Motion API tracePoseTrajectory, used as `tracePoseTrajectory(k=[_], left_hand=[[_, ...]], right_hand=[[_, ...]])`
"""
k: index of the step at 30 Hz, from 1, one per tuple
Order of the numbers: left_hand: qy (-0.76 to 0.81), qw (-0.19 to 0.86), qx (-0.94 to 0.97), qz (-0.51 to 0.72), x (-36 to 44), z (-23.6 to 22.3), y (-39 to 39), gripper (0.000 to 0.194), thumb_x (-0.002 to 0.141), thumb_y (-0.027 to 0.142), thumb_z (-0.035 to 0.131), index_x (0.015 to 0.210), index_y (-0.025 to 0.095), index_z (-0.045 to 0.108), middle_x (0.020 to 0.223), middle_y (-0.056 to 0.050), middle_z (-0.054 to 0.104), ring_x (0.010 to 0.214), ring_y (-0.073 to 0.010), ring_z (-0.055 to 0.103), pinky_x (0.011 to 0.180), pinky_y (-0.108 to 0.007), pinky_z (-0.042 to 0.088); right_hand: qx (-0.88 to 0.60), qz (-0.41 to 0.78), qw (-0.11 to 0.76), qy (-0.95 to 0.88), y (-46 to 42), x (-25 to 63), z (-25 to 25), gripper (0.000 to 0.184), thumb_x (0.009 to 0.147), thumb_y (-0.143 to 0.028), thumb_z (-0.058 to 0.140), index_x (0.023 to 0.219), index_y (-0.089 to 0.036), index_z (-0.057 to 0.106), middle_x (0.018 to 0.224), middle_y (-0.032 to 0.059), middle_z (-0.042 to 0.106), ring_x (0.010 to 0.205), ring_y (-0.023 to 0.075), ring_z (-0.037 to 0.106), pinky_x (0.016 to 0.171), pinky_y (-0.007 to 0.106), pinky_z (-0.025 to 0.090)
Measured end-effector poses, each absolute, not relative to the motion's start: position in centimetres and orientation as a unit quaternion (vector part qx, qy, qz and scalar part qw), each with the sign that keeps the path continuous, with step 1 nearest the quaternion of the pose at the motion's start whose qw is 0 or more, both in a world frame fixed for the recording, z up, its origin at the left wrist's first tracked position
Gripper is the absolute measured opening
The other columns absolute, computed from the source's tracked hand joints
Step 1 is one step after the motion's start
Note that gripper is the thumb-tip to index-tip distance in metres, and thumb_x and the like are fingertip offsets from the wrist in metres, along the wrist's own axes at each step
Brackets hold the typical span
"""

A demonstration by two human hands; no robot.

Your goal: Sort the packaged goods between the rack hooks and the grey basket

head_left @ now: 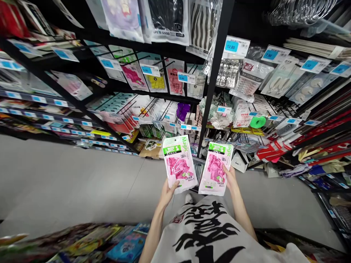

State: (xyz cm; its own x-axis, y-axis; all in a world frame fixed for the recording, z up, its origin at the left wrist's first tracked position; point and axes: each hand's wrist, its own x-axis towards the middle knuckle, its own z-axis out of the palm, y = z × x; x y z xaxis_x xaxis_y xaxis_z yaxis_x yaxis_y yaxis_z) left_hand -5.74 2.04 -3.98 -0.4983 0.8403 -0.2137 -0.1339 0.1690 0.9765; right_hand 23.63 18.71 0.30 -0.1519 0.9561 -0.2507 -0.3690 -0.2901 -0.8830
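Observation:
In front of my chest I hold two flat plastic packets side by side, both upright with their printed fronts toward me. My left hand [167,191] grips the lower left edge of one packet [179,153], thumb on its front. My right hand [231,178] is closed on the right edge of the other packet [212,182], its thumb also on the front. The two look alike: white and pale pink with a green label, "Magic" lettering and crumpled bright pink contents that look like gloves. The fingers behind both packets are hidden.
Black shelving with hooks faces me. A similar pink packet [134,75] hangs among other packets, with price tags [236,46] in front. Clothes-clip packs [249,82] hang on the right. Grey floor [109,175] lies below, and colourful bagged goods [127,246] are at the bottom left.

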Motion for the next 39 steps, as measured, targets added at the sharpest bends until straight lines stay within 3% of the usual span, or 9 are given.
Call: tracePoseTrajectory(k=[7, 12, 14, 17, 20, 26, 32, 36, 39], left_hand=[[0.637, 0.436, 0.271, 0.574, -5.9, -4.0, 1.2, 0.062, 0.073, 0.048, 0.083, 0.124, 0.018, 0.066, 0.121, -0.013, 0.075, 0.112, -0.0348, 0.07, 0.095, -0.043, 0.057], [0.629, 0.459, 0.285, 0.559, -4.5, -4.1, 0.7, 0.057, 0.076, 0.051, 0.081, 0.12, 0.018, 0.066, 0.118, -0.011, 0.076, 0.109, -0.0325, 0.07, 0.093, -0.041, 0.056], [0.616, 0.476, 0.288, 0.558, -3.5, -4.0, 0.7, 0.055, 0.078, 0.051, 0.079, 0.119, 0.018, 0.066, 0.117, -0.011, 0.076, 0.106, -0.0316, 0.07, 0.091, -0.04, 0.056], [0.597, 0.488, 0.3, 0.562, -2.1, -3.8, 0.8, 0.053, 0.08, 0.052, 0.077, 0.119, 0.017, 0.067, 0.115, -0.011, 0.075, 0.104, -0.0313, 0.07, 0.092, -0.041, 0.055], [0.58, 0.494, 0.308, 0.569, -1.4, -4.0, 0.9, 0.054, 0.081, 0.054, 0.074, 0.122, 0.018, 0.067, 0.118, -0.012, 0.074, 0.108, -0.0328, 0.068, 0.094, -0.043, 0.054], [0.563, 0.52, 0.318, 0.558, -1.8, -4.7, 0.3, 0.047, 0.081, 0.049, 0.077, 0.12, 0.023, 0.072, 0.121, -0.011, 0.074, 0.115, -0.0365, 0.066, 0.099, -0.046, 0.052], [0.482, 0.537, 0.266, 0.639, -3.6, -4.7, 2.2, 0.061, 0.077, 0.05, 0.083, 0.129, 0.021, 0.067, 0.139, -0.014, 0.066, 0.132, -0.0366, 0.057, 0.107, -0.045, 0.048], [0.467, 0.468, 0.162, 0.732, -5.3, -2.7, 6.9, 0.065, 0.076, 0.055, 0.082, 0.129, 0.025, 0.06, 0.126, -0.011, 0.072, 0.108, -0.0279, 0.071, 0.089, -0.036, 0.056], [0.495, 0.417, 0.133, 0.75, -6.6, 0.6, 10.8, 0.061, 0.074, 0.05, 0.085, 0.122, 0.021, 0.062, 0.115, -0.009, 0.076, 0.101, -0.0242, 0.072, 0.087, -0.032, 0.056]], right_hand=[[-0.368, 0.714, 0.542, -0.247, 17.8, 23.8, 0.6, 0.041, 0.068, -0.041, 0.093, 0.098, -0.027, 0.07, 0.086, -0.0017, 0.076, 0.068, 0.0186, 0.069, 0.06, 0.03, 0.061], [-0.241, 0.748, 0.579, -0.218, 17.8, 22.9, 1.1, 0.037, 0.081, -0.062, 0.077, 0.104, -0.034, 0.07, 0.069, -0.0065, 0.063, 0.045, 0.0112, 0.045, 0.041, 0.023, 0.041], [-0.256, 0.773, 0.514, -0.269, 17.7, 21.6, 1.1, 0.036, 0.078, -0.056, 0.082, 0.103, -0.033, 0.071, 0.072, -0.0062, 0.065, 0.049, 0.0118, 0.049, 0.046, 0.023, 0.043], [-0.35, 0.755, 0.372, -0.41, 17.3, 19.4, 0.7, 0.04, 0.071, -0.041, 0.091, 0.103, -0.026, 0.074, 0.089, -0.0006, 0.074, 0.072, 0.019, 0.066, 0.065, 0.03, 0.053], [-0.4, 0.727, 0.296, -0.472, 16.5, 18.0, -0.1, 0.042, 0.073, -0.042, 0.091, 0.107, -0.023, 0.075, 0.103, 0.0048, 0.076, 0.086, 0.025, 0.07, 0.078, 0.036, 0.055], [-0.393, 0.746, 0.261, -0.47, 15.9, 18.1, -1.2, 0.049, 0.073, -0.051, 0.089, 0.112, -0.025, 0.074, 0.103, 0.0072, 0.076, 0.088, 0.0271, 0.072, 0.078, 0.041, 0.058], [-0.385, 0.708, 0.235, -0.543, 19.0, 19.0, -0.9, 0.047, 0.07, -0.052, 0.09, 0.105, -0.023, 0.076, 0.099, 0.0062, 0.078, 0.084, 0.0274, 0.072, 0.078, 0.039, 0.057], [-0.336, 0.663, 0.203, -0.638, 21.4, 18.7, 0.6, 0.04, 0.074, -0.049, 0.088, 0.101, -0.02, 0.078, 0.1, 0.0073, 0.079, 0.092, 0.0296, 0.071, 0.084, 0.039, 0.056], [-0.297, 0.645, 0.198, -0.676, 22.6, 18.2, 2.1, 0.041, 0.078, -0.048, 0.085, 0.107, -0.019, 0.078, 0.105, 0.0073, 0.078, 0.096, 0.0307, 0.071, 0.09, 0.042, 0.055]])
